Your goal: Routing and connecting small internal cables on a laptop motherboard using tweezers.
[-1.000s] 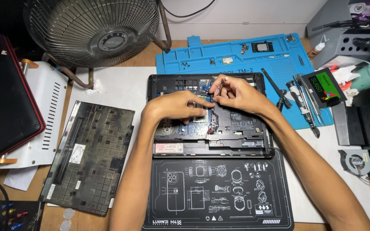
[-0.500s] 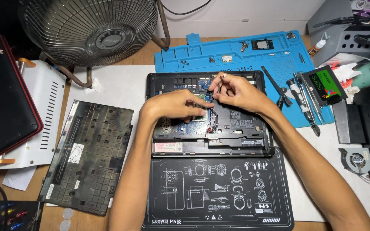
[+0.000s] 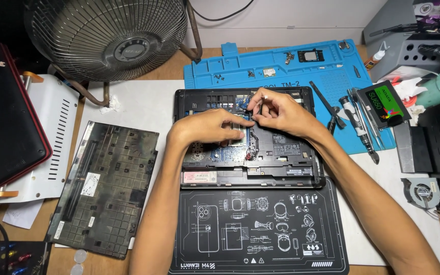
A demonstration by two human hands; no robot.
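An opened black laptop (image 3: 291,153) lies bottom-up in the middle, its circuit board exposed. My left hand (image 3: 207,130) rests on the board with curled fingers. Its fingertips touch a small green module (image 3: 238,134) near the centre. My right hand (image 3: 278,111) hovers just right of it, over the upper middle of the board. Its thumb and fingers are pinched together near the laptop's back edge. Whatever sits between those fingertips is too small to make out. The two hands almost touch.
The laptop's removed bottom cover (image 3: 103,188) lies to the left and a black printed mat (image 3: 258,229) in front. A blue work mat (image 3: 281,63) with screws lies behind. Screwdrivers (image 3: 360,127), a drive (image 3: 383,104), a fan (image 3: 108,35) and another laptop (image 3: 6,127) surround.
Both hands stay over the board's centre. The right hand's pinched fingers have shifted slightly; the left hand has barely moved.
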